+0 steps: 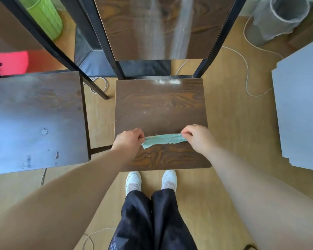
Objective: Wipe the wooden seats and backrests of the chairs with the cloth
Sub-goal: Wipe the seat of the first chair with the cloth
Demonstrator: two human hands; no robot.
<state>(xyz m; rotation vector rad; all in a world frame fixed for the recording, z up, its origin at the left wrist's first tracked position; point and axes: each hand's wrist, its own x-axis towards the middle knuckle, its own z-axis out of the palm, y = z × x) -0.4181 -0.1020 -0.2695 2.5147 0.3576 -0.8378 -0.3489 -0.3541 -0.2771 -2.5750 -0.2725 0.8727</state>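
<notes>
Teal cloth [163, 139]: stretched flat between my left hand [128, 140], pinching its nine-o'clock end, and my right hand [197, 137], pinching the three-o'clock end, over the wooden seat [160, 105].

Single view from my head, facing steeply down, close over the chair seat [160, 112] and floor [229, 123].
</notes>
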